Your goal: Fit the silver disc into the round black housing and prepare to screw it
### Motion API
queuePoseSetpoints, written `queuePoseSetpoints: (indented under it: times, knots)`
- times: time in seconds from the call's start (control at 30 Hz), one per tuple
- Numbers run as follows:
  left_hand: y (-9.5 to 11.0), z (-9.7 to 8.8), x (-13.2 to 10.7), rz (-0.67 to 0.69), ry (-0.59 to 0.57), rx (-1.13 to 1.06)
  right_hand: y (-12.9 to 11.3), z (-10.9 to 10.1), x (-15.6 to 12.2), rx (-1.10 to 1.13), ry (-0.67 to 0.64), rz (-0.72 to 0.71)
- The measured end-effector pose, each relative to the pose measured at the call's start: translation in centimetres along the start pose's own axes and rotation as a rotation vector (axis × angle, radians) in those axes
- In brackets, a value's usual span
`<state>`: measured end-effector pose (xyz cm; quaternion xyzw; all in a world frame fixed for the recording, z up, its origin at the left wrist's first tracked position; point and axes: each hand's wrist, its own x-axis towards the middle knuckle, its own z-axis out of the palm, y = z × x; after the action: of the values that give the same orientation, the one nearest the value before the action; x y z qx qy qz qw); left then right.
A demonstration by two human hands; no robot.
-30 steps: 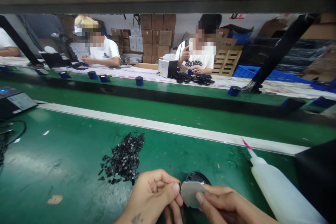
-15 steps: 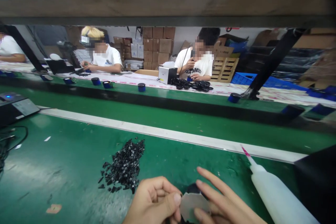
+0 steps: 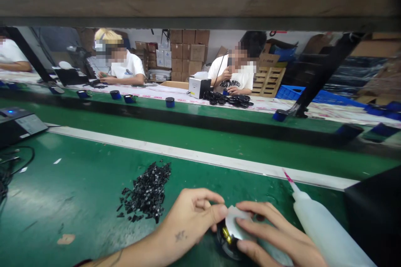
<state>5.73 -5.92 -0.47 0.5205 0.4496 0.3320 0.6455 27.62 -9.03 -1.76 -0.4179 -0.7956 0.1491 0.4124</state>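
Holding: left hand pinches white sheet by its edge, steadying it.
Right hand: fingers closed on sheet's other side, pressing it over black round part.
Part: low on desk, between hands.
Nearby: clips left, bottle right, within reach.

Green table, black parts, white sheet

I am gripping a pale white sheet over a black round part glinting gold; black bits are dotting the green table, beside a translucent white, pink-tipped bottle.
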Motion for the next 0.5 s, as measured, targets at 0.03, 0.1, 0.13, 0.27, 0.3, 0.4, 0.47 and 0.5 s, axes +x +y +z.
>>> queuePoseSetpoints:
  times: [0.03,0.1,0.13,0.27,0.3,0.4,0.47,0.5]
  knots:
    - [0.0,-0.2,0.1,0.058,0.024,0.073,0.2,0.0,-0.1,0.066,-0.014,0.128]
    - [-0.1,-0.5,0.2,0.145,0.019,0.193,0.4,0.2,0.0,0.219,-0.022,0.367]
    - [-0.2,-0.6,0.3,0.169,-0.023,0.228,0.5,0.3,0.1,0.301,-0.004,0.457]
    - [-0.3,-0.6,1.3,0.220,-0.145,0.246,0.1,0.5,0.4,0.581,0.123,0.658]
    - [-0.2,-0.6,1.9,0.222,-0.158,0.243,-0.1,0.5,0.4,0.627,0.144,0.680]
    - [0.3,-0.5,3.8,0.209,-0.210,0.250,-0.5,0.2,0.6,0.712,0.138,0.698]
    - [0.9,-0.5,5.1,0.193,-0.278,0.267,-0.5,-0.1,0.6,0.748,0.112,0.698]
    - [1.2,-0.6,5.7,0.179,-0.324,0.277,-0.4,-0.3,0.6,0.760,0.098,0.693]
